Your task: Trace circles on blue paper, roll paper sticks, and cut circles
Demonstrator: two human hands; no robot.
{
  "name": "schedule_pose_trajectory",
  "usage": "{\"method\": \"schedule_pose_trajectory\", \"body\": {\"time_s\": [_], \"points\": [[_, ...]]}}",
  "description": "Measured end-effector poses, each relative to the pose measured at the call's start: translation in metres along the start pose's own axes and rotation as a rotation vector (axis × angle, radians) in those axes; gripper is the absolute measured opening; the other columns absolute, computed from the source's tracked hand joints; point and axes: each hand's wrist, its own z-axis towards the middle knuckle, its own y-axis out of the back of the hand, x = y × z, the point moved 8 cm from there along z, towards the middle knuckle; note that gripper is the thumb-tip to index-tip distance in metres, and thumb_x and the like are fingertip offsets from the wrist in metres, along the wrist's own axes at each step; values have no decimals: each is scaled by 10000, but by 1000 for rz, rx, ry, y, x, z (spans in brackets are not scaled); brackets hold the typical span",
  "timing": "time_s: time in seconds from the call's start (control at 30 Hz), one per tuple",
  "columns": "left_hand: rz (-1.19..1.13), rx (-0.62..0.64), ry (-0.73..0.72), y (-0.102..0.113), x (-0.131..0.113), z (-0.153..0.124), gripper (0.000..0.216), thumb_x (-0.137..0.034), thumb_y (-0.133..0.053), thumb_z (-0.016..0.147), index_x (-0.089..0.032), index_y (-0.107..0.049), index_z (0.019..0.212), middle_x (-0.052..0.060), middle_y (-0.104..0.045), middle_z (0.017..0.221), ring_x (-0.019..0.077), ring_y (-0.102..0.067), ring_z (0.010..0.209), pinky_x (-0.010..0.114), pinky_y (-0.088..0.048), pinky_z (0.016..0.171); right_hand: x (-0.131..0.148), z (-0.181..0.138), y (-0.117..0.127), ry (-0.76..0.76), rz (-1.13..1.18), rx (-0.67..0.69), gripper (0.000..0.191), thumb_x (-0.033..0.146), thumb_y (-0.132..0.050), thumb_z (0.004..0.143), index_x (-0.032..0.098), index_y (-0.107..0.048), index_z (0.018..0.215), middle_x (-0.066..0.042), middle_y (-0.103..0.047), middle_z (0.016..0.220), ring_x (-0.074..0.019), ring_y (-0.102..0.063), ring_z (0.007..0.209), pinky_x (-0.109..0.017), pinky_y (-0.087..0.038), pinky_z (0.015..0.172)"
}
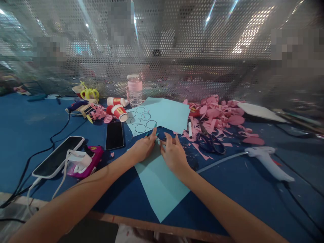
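Observation:
A light blue sheet of paper (162, 192) lies in front of me, one corner pointing at the table's near edge. My left hand (144, 146) is closed at its far end, fingertips with teal nails pressed together there. From the other side my right hand (174, 152) pinches the same far end with bent fingers. The exact grip between the fingertips is partly hidden. Just beyond my hands lie more light blue sheets (169, 113), the left one with several black circles drawn on it. A marker (190, 130) and dark-handled scissors (211, 141) rest to the right.
Pink paper scraps (215, 114) pile up at back right. A hot glue gun (269, 160) lies right. Left are a black phone (114, 135), a white-cased phone (59, 157), a magenta case (87, 165) and cables. Paper cups (119, 113) and a bottle (135, 89) stand before the perforated panel (162, 54).

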Motion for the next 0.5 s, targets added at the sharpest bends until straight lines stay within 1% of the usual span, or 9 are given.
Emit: {"method": "schedule_pose_trajectory", "body": {"time_s": [0.07,0.17,0.23,0.27,0.37,0.43,0.5], "points": [[0,3,17,0,1,0,712,-151,-326,896,-88,222,1347,141,-590,1150,210,-589,1024,304,-470,813,-1,0,5,-18,15,-51,427,125,-442,803,53,-376,1219,-112,-684,783,-264,-588,920,-474,-355,987],[-10,-16,-43,4,-5,0,723,-122,-326,881,-72,230,1341,148,-560,1197,204,-506,1144,321,-422,910,0,0,6,-24,87,-76,480,118,-426,802,59,-308,1264,-147,-668,947,-261,-569,999,-485,-375,968],[-9,-16,-95,8,-11,-1,740,-104,-328,869,-64,247,1333,152,-536,1229,193,-436,1213,327,-371,972,5,1,-1,12,149,-15,571,92,-415,777,39,-224,1312,-175,-626,1071,-259,-520,1102,-502,-328,1009],[0,1,-97,9,-12,-1,749,-97,-332,862,-59,248,1332,160,-529,1235,193,-423,1224,328,-361,981,8,1,-6,31,173,33,632,73,-409,754,22,-167,1336,-192,-593,1130,-259,-481,1156,-509,-293,1034],[33,77,-54,8,-12,-2,762,-61,-336,832,-39,231,1340,197,-516,1236,212,-445,1205,321,-386,953,16,1,-23,67,199,184,802,27,-384,683,-16,22,1373,-250,-437,1297,-262,-334,1280,-523,-210,1074],[39,97,-54,8,-13,-2,782,-28,-336,801,-38,227,1344,212,-491,1258,219,-450,1201,324,-382,954,18,1,-31,73,181,258,854,21,-378,664,-33,101,1369,-281,-307,1374,-270,-221,1328,-525,-175,1085],[26,93,-60,9,-14,-2,800,-11,-342,778,-44,214,1352,220,-460,1287,225,-444,1206,326,-377,956,18,1,-36,65,160,314,872,28,-385,664,-61,138,1356,-295,-231,1403,-277,-137,1347,-517,-156,1093]]}}
